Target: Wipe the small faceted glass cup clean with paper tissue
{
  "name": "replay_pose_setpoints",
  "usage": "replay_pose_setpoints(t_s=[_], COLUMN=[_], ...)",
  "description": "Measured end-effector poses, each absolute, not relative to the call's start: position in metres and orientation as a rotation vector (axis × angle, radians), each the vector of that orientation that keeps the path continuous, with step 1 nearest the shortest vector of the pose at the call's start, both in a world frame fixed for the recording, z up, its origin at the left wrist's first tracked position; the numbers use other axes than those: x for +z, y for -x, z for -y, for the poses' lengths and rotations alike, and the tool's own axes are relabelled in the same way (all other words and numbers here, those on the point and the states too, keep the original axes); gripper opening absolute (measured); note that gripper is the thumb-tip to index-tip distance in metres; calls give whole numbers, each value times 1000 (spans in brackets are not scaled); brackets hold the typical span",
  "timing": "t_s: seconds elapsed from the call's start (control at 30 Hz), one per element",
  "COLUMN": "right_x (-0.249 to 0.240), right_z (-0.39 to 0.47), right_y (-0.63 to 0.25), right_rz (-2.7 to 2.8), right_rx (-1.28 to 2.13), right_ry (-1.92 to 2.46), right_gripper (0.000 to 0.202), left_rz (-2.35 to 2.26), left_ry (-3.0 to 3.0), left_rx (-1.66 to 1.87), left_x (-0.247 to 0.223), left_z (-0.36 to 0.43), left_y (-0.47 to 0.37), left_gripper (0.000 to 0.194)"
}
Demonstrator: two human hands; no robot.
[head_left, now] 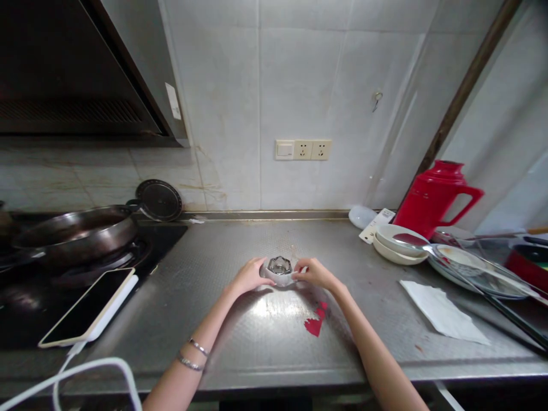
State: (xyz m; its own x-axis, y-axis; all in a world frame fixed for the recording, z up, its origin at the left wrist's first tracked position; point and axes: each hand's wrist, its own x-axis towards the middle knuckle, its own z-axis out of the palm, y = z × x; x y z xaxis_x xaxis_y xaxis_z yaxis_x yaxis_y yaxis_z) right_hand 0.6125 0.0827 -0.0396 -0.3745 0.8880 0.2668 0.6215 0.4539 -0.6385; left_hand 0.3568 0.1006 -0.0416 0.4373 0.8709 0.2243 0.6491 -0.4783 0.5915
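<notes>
A small faceted glass ashtray [281, 266] sits in the middle of the steel counter, with crumpled white tissue [280, 279] around its lower sides. My left hand [252, 274] curves round its left side, the thumb low in front and the fingers behind. From the right, my right hand [314, 272] pinches at the edge of the tissue with thumb and fingertips. Just in front of my right hand, torn red scraps [314, 325] lie on the metal.
On the left, a pan [77, 228] stands on the hob and a phone [89, 308] on a white block with a cable lies beside it. To the right are a napkin [443, 311], stacked bowls [400, 242], plates and a red thermos jug [434, 200]. Behind rises the tiled wall.
</notes>
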Motion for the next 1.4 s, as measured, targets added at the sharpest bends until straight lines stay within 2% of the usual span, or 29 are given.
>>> replay_pose_setpoints(t_s=[0.07, 0.2, 0.27, 0.43, 0.87, 0.97, 1.1, 1.23, 1.4], right_x=[-33, -17, -12, -13, -27, -27, -26, -27, -26], right_z=[-81, -77, -76, -74, -79, -80, -78, -78, -82], right_y=[-612, -606, -601, -585, -573, -571, -565, -558, -559], right_rz=[2085, 1924, 1861, 1828, 1768, 1676, 1614, 1610, 1487], right_rx=[582, 527, 504, 494, 485, 551, 724, 841, 812], right_ry=[1191, 1055, 990, 907, 1037, 1065, 1044, 1037, 1041], right_gripper=[16, 24, 26, 27, 26, 27, 40, 34, 36], left_rz=[-1316, -1279, -1201, -1003, -952, -927, -934, -940, -945], left_ry=[-2221, -2045, -1922, -1775, -1506, -1504, -1513, -1534, -1553], left_rx=[809, 1175, 1233, 1143, 1211, 1205, 1201, 1196, 1193], left_x=[-37, -25, -22, -26, -23, -20, -20, -21, -23], left_z=[-103, -102, -98, -86, -82, -81, -82, -83, -85], left_y=[-352, -350, -355, -374, -380, -380, -379, -380, -378], left_gripper=[83, 53, 45, 50, 40, 41, 43, 42, 39])
